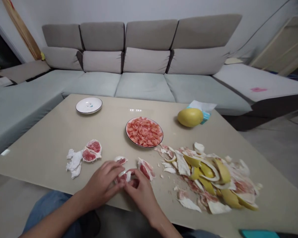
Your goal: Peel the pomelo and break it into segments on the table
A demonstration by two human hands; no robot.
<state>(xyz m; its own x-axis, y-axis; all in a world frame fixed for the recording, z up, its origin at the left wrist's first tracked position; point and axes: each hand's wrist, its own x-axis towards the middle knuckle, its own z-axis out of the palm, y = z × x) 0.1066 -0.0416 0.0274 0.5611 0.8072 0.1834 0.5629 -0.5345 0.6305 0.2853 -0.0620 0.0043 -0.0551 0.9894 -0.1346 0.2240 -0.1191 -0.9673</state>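
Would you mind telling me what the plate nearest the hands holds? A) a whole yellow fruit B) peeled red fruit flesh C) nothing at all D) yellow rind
B: the plate just beyond the hands is heaped with red flesh, while the rind lies in a pile on the table and the whole fruit sits apart.
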